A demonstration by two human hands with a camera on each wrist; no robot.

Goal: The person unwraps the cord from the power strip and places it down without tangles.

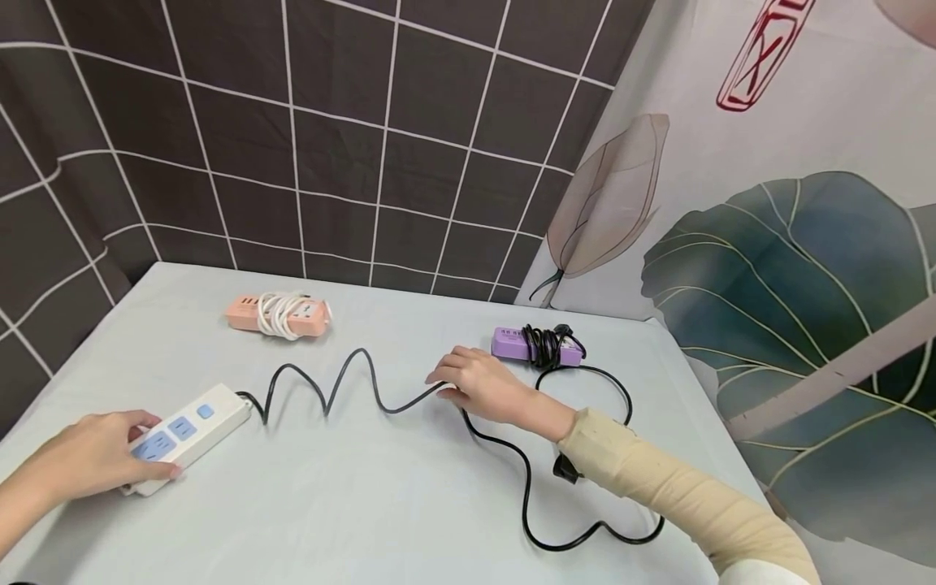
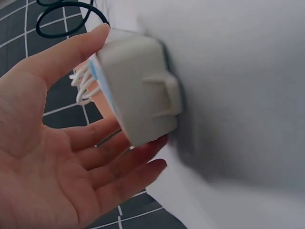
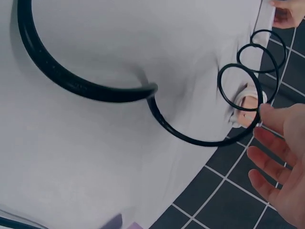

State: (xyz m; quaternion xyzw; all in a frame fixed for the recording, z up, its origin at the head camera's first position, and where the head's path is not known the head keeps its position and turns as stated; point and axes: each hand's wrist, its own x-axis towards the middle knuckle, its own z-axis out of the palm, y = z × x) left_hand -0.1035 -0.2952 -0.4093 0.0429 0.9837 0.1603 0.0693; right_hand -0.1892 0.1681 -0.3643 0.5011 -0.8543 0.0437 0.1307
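Note:
A white power strip (image 1: 232,406) with blue socket faces lies slanted at the table's left. My left hand (image 1: 88,459) holds its near end, thumb on one side and fingers on the other; the left wrist view shows the strip's end face (image 2: 138,86) between them. From the strip's far end a black cord (image 1: 556,549) runs in waves rightward, then loops over the table. My right hand (image 1: 486,386) pinches this cord mid-length between thumb and fingers, as the right wrist view shows with the cord (image 3: 86,90) curling past. A black plug (image 1: 565,469) lies partly behind my right forearm.
An orange power strip (image 1: 241,313) wrapped in white cord lies at the back left. Toward the back right, just beyond my right hand, sits a purple power strip (image 1: 509,344) bound with black cord. The pale table (image 1: 366,512) meets a dark grid-patterned cloth (image 1: 336,154) behind.

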